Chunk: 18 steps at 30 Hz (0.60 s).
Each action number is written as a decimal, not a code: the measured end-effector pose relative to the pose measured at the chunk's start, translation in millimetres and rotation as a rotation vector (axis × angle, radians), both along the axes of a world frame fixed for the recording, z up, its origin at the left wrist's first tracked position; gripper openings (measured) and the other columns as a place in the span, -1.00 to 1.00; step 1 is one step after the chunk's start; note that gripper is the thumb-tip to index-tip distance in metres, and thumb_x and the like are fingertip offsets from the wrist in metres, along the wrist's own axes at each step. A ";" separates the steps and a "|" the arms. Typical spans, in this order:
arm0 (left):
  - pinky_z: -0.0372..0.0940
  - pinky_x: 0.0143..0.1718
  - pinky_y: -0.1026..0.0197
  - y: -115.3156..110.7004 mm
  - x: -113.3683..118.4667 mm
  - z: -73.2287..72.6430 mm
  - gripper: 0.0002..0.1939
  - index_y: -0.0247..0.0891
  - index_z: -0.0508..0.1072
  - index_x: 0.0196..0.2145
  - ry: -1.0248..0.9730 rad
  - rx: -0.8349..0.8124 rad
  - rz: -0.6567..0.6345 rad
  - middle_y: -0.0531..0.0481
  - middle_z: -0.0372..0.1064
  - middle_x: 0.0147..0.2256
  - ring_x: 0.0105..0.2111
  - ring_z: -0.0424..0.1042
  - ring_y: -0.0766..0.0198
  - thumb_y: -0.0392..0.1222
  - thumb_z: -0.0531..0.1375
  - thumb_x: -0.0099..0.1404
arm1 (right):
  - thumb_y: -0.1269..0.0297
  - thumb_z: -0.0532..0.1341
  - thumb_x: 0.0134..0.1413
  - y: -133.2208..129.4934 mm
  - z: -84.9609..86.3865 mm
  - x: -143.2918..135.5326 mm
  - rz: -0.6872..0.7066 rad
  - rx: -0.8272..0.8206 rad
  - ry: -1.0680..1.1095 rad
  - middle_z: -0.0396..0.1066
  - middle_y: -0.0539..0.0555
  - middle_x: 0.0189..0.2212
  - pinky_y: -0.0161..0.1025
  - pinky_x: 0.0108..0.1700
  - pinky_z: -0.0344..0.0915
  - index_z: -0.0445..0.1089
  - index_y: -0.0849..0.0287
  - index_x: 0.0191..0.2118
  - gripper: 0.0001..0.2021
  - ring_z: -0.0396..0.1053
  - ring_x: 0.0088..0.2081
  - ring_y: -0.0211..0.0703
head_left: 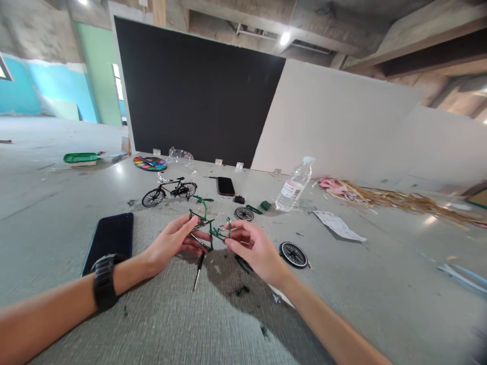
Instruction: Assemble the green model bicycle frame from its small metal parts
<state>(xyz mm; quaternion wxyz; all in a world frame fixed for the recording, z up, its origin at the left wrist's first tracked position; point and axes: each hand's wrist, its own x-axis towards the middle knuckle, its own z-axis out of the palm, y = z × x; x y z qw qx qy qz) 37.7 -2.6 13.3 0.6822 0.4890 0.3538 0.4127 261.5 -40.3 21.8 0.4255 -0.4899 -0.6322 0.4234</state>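
Observation:
My left hand point(178, 237) is closed around a green model bicycle frame point(211, 237), held just above the grey floor mat. Between the thumb and fingers of my right hand point(255, 249) is a thin, curved green bicycle part point(229, 229), close against the frame; whether the two are joined cannot be made out. Below the frame lies a small screwdriver point(198, 272). One black spoked wheel point(244, 213) lies beyond my right hand, another wheel point(293, 254) to its right. Small dark green parts point(242, 263) are partly hidden under my right hand.
An assembled black model bicycle point(171, 191) stands at the back left. A large dark phone point(110, 235) lies by my left wrist, a smaller phone point(225, 186) farther back. To the right are a plastic bottle point(294, 185) and a printed sheet point(338, 225). A paint palette point(149, 163) lies behind.

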 end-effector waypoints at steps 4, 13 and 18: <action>0.48 -0.37 0.23 0.2 0.1 -0.2 -0.55 -0.23 0.29 -0.24 0.011 -0.001 0.001 -0.10 0.62 -0.34 -0.46 0.60 0.25 0.17 0.33 0.27 | 0.23 0.34 0.12 -1.0 -2.1 0.3 -0.006 0.010 -0.008 0.54 0.05 -0.25 -0.17 -0.11 0.45 0.41 0.12 -0.04 -0.71 0.51 -0.22 -0.18; 0.48 -0.37 0.24 1.6 0.6 -0.6 -0.45 -0.23 0.30 -0.19 0.020 -0.049 -0.002 -0.10 0.63 -0.31 -0.46 0.59 0.25 0.28 0.34 0.19 | 0.26 0.28 0.19 -8.7 -2.4 -3.3 0.028 0.055 -0.091 0.53 0.02 -0.28 -0.18 -0.11 0.44 0.36 0.08 0.08 -0.65 0.50 -0.22 -0.19; 0.47 -0.36 0.22 2.1 0.7 -1.7 -0.42 -0.23 0.30 -0.16 0.027 -0.062 -0.006 -0.10 0.63 -0.32 -0.45 0.59 0.23 0.32 0.30 0.21 | 0.30 0.24 0.22 -17.4 3.5 -4.0 0.039 0.127 -0.165 0.54 0.01 -0.30 -0.21 -0.16 0.45 0.32 0.09 0.11 -0.65 0.51 -0.27 -0.21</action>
